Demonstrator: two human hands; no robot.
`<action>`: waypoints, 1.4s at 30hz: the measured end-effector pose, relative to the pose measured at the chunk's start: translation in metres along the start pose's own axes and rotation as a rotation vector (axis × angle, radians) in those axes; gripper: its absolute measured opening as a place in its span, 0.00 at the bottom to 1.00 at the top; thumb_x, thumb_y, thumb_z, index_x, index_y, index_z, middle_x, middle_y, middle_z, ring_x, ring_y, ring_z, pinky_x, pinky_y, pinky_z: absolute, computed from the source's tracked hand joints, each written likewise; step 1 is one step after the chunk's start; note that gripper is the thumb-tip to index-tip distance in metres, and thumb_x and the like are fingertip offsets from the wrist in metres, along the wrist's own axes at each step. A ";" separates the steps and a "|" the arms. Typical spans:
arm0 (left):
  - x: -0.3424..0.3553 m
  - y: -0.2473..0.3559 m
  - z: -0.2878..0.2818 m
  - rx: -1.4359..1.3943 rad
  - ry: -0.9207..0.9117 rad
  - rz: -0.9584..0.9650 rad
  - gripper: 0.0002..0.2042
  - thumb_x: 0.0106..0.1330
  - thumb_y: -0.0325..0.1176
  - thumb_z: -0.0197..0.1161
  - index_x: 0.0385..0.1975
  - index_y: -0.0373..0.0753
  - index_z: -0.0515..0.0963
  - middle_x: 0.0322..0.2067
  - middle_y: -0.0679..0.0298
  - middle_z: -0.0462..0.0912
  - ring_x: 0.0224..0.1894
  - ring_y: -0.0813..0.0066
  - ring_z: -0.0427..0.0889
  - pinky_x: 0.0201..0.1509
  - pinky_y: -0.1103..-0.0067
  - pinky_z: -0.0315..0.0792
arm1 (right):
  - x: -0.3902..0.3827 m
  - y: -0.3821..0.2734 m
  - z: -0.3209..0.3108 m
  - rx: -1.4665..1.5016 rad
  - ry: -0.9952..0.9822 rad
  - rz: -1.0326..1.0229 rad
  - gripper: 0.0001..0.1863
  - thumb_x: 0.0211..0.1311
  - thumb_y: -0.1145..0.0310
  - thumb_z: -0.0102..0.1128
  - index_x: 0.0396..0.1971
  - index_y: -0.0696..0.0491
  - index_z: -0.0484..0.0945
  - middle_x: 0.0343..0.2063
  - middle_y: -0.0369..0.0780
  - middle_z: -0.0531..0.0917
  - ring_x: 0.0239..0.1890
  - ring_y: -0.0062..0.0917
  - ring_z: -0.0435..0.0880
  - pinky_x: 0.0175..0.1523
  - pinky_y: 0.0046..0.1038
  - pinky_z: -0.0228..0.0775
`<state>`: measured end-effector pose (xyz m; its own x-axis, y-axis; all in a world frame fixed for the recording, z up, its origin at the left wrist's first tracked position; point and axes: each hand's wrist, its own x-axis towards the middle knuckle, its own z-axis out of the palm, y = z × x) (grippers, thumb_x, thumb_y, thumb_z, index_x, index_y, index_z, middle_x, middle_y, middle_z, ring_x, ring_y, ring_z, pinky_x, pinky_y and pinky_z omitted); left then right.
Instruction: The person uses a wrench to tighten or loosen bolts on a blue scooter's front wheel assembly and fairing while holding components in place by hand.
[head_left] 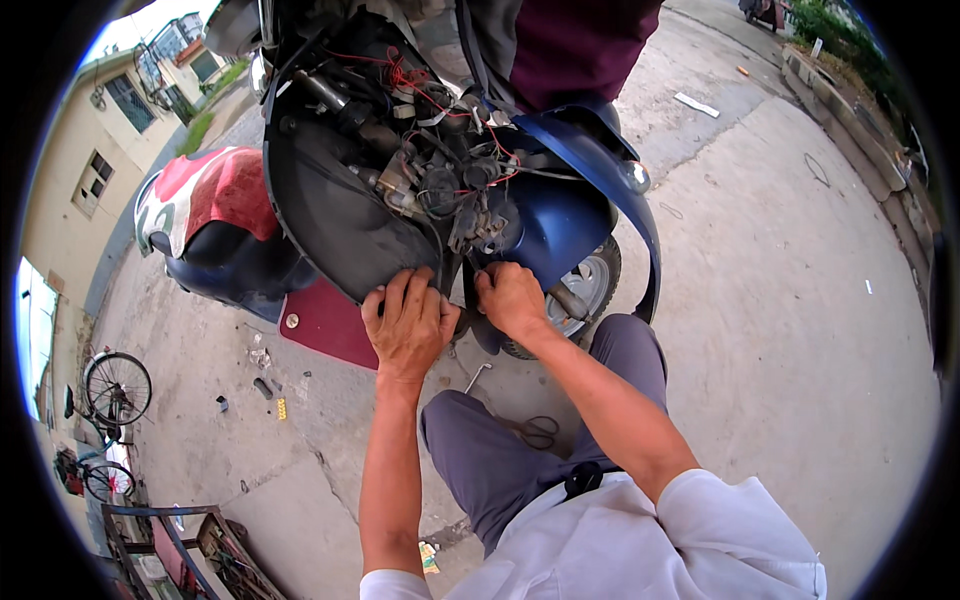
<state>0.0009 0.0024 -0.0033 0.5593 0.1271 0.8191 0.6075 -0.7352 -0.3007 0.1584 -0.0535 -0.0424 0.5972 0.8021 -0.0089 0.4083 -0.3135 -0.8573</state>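
Note:
My left hand has its fingers curled over the lower edge of a dark plastic scooter panel. Just to its right, my right hand is closed at the gap between that panel and the blue bodywork; what its fingertips hold is hidden. Above my hands the scooter's front is open, showing tangled red and black wiring and metal parts. A curved blue trim piece arches over the right side, and the front wheel shows beneath the blue body. A maroon floor board lies at the left.
A red-and-white covered seat is at the left. Bicycles stand by a pale building. A metal frame is at lower left. Scissors and a wrench lie between my legs. A kerb runs along the right.

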 end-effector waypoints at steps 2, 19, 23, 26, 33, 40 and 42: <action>0.000 0.001 0.000 0.008 0.002 0.003 0.04 0.50 0.32 0.66 0.24 0.43 0.78 0.42 0.74 0.86 0.48 0.76 0.82 0.59 0.69 0.61 | 0.005 -0.001 -0.003 -0.008 -0.002 -0.012 0.16 0.68 0.60 0.59 0.37 0.57 0.88 0.37 0.56 0.87 0.45 0.54 0.86 0.52 0.50 0.78; -0.002 -0.003 0.003 -0.017 0.031 0.004 0.04 0.51 0.31 0.66 0.24 0.44 0.78 0.43 0.73 0.86 0.48 0.76 0.82 0.59 0.69 0.62 | 0.021 -0.010 0.004 -0.064 0.001 0.035 0.18 0.67 0.60 0.60 0.34 0.62 0.86 0.38 0.59 0.87 0.46 0.55 0.87 0.54 0.49 0.79; -0.003 -0.004 0.004 -0.007 0.020 0.004 0.04 0.51 0.32 0.66 0.24 0.44 0.77 0.43 0.74 0.86 0.49 0.76 0.82 0.59 0.70 0.62 | 0.024 -0.012 0.016 -0.059 0.006 0.089 0.18 0.67 0.59 0.59 0.35 0.60 0.87 0.38 0.59 0.87 0.46 0.55 0.86 0.53 0.50 0.79; -0.003 -0.003 0.004 -0.021 0.027 0.000 0.03 0.52 0.32 0.66 0.23 0.45 0.78 0.43 0.74 0.87 0.48 0.77 0.82 0.59 0.70 0.62 | 0.024 -0.007 0.020 -0.045 0.034 0.077 0.17 0.68 0.59 0.59 0.36 0.59 0.87 0.39 0.58 0.87 0.46 0.55 0.86 0.54 0.49 0.79; -0.003 -0.002 0.006 -0.006 0.049 -0.018 0.03 0.52 0.32 0.66 0.22 0.45 0.78 0.42 0.75 0.87 0.47 0.77 0.82 0.60 0.71 0.61 | 0.026 0.001 0.025 -0.006 -0.057 0.014 0.18 0.66 0.59 0.59 0.38 0.59 0.87 0.40 0.58 0.87 0.50 0.54 0.85 0.58 0.45 0.78; 0.000 -0.001 0.004 0.015 0.050 -0.003 0.03 0.53 0.33 0.65 0.22 0.45 0.78 0.41 0.76 0.87 0.47 0.78 0.83 0.60 0.71 0.61 | 0.053 0.001 0.067 0.141 -0.136 0.164 0.19 0.62 0.59 0.64 0.39 0.63 0.87 0.41 0.59 0.87 0.53 0.49 0.86 0.58 0.40 0.78; 0.000 0.000 0.005 0.011 0.052 -0.002 0.03 0.53 0.33 0.65 0.22 0.45 0.78 0.42 0.76 0.87 0.47 0.78 0.83 0.60 0.71 0.60 | 0.063 0.000 0.072 0.165 -0.167 0.228 0.20 0.61 0.59 0.64 0.39 0.63 0.87 0.41 0.59 0.87 0.52 0.49 0.87 0.57 0.40 0.79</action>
<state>0.0040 0.0061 -0.0058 0.5282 0.0942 0.8439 0.6152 -0.7275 -0.3038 0.1458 0.0337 -0.0797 0.5330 0.7975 -0.2829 0.1518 -0.4190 -0.8952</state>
